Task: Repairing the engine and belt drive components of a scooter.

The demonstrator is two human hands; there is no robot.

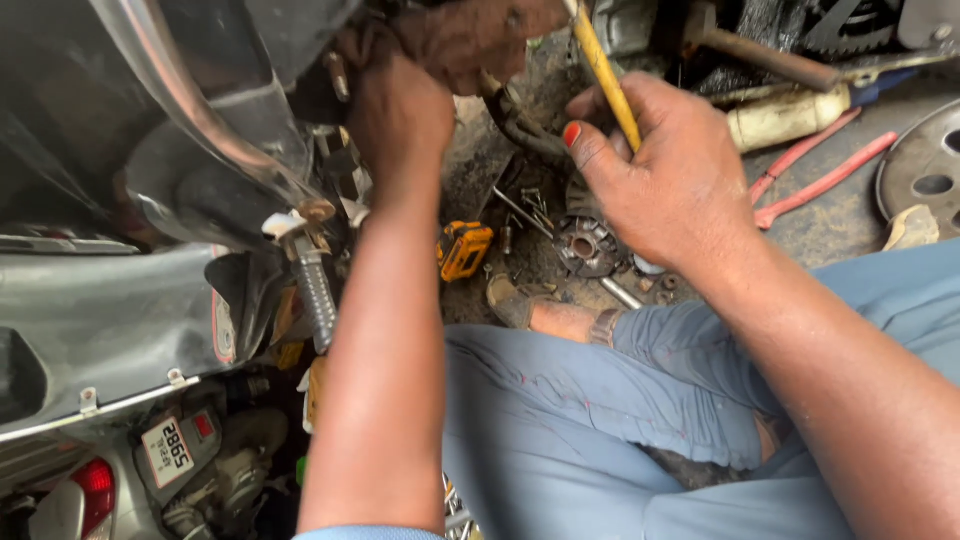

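The right hand (670, 175) is clamped on a yellow rod (603, 70) whose long axis slants up-left toward the rusty part (480, 35) that the nearer left hand (400, 110) grips, hands well apart.

A single head-worn camera looks steeply down and forward from the seated person's viewpoint. It sits close over both forearms, the lap and the workshop floor (840, 215). No second view overlaps it.
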